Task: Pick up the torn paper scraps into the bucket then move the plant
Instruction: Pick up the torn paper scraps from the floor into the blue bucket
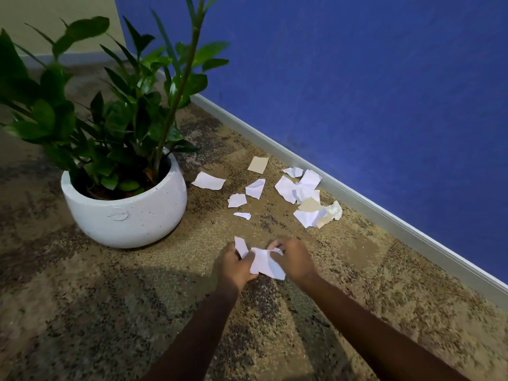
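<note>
White paper scraps [266, 264] are pinched between both hands: the left hand [235, 266] curls round a narrow strip and one edge, and the right hand [293, 260] grips the other edge. Beyond the fingers, more torn scraps [306, 198] lie scattered on the speckled carpet [384, 284]. The potted plant [123, 210] stands beyond and left of the left hand.

Wall [357, 78] solid blue, 1 o'clock. Carpet [110, 312] mottled tan and brown. Pot [126, 218] white, dark-speckled, 9 o'clock; plant [110, 119] glossy green. Paper scraps [286, 188] white, some beige.
</note>
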